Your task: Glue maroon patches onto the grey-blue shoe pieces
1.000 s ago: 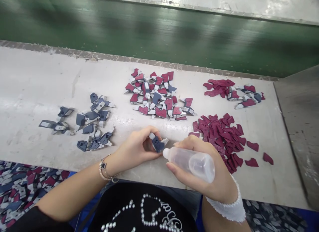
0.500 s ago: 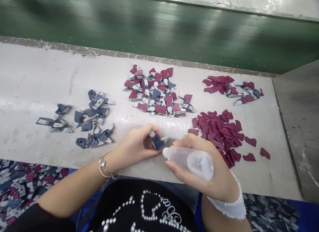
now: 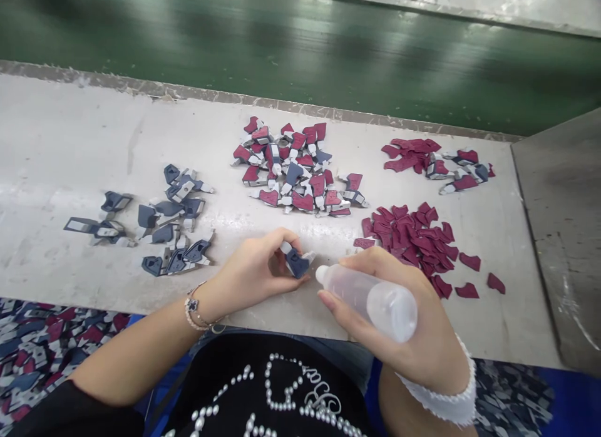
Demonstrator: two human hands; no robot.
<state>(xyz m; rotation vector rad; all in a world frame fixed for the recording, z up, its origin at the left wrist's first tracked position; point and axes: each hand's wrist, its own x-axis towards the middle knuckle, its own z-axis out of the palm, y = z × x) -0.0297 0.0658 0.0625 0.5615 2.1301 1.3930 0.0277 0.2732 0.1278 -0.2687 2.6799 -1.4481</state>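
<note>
Between the thumb and fingers of my left hand (image 3: 256, 268) is a small dark blue and grey plastic part (image 3: 297, 262), its hollow blue face turned up. My right hand (image 3: 399, 312) is wrapped round a clear squeeze bottle (image 3: 361, 296) with a white tip, held slanted. The tip points left at the part, a short gap away from it. Close beyond my right hand lies a heap of flat maroon pieces (image 3: 408, 236). To the left of my left hand are several blue and grey parts (image 3: 171, 215) without maroon on them.
A pile of parts with maroon faces (image 3: 291, 168) sits mid-table. More maroon pieces (image 3: 410, 154) and a few parts (image 3: 462, 171) lie at the back right. A green wall (image 3: 300, 55) runs behind, a metal panel (image 3: 563, 236) stands right. Below are filled blue bins (image 3: 570, 399).
My right hand and the bottle have moved right, widening the gap between tip and part. My left hand keeps hold of the part, nearly still. The view has shifted slightly.
</note>
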